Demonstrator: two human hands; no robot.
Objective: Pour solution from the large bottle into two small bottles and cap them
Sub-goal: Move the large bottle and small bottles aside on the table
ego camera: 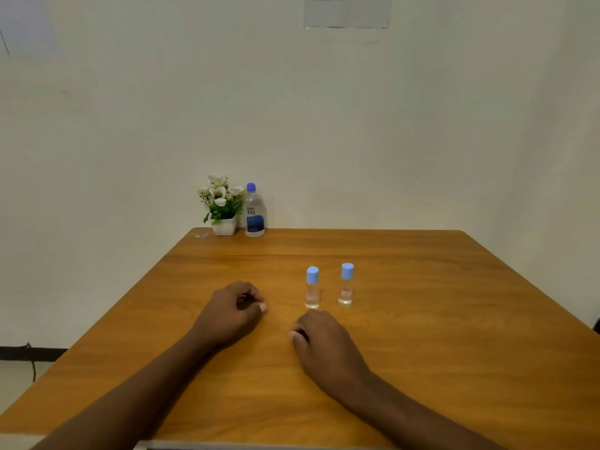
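Wooden table (422, 336), both hands idle, all three bottles capped.
Head view: left hand (233, 311) and right hand (319, 341) rest loosely curled, holding nothing, near the left small bottle (312, 289) and right small bottle (346, 284), likely set close for reach; the large bottle (254, 213) stands well back beside a flower pot (223, 225).

- The tabletop (422, 336) is orange-brown wood grain, smooth, with a soft sheen.
- The large bottle (254, 213) is clear, glossy plastic with a shiny blue label; its blue cap (251, 187) is smooth plastic.
- The small bottle (312, 289) and the second small bottle (346, 285) are clear and glossy; glass or plastic cannot be told. Their pale blue caps look like matt plastic.
- The flower pot (224, 226) is white and smooth.
- The wall (324, 125) is matt.
- A paper sheet (346, 11) hangs on it.
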